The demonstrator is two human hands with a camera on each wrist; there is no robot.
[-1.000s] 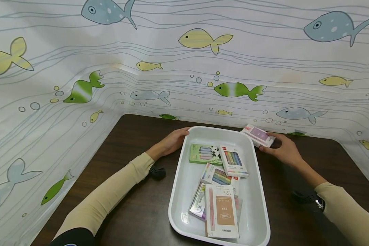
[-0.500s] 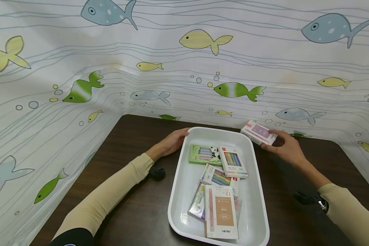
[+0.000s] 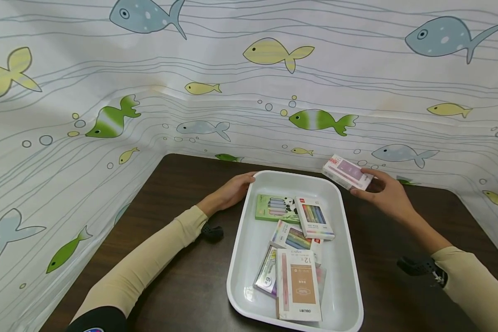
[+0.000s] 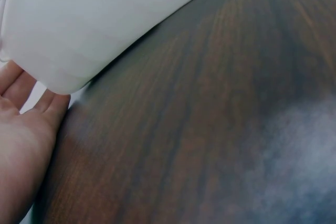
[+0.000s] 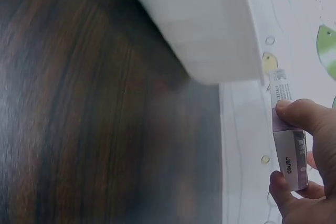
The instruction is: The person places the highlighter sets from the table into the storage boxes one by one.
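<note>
My right hand (image 3: 388,196) pinches a small white box (image 3: 347,172) with a purple panel between thumb and fingers. The box is tilted, just beyond the far right corner of a white plastic tray (image 3: 234,258). In the right wrist view, the thumb presses one side of the box. My left hand (image 3: 232,190) grips the tray's far left corner, thumb over the rim; some of its fingers are hidden behind the tray in the head view. Inside the tray lie a green panda box (image 3: 269,208), two colored-pencil boxes (image 3: 317,229) and a white box with a brown panel (image 3: 302,309).
Under the brown-paneled box lies a purple pack marked 6 (image 3: 267,276), partly covered. The dark wooden table (image 3: 182,286) runs back to a white fish-print curtain (image 3: 240,106), which rises along the far and left sides.
My right hand has raised the purple-paneled box upward and slightly left, away from the table's far edge. The left hand and the tray stay where they were.
</note>
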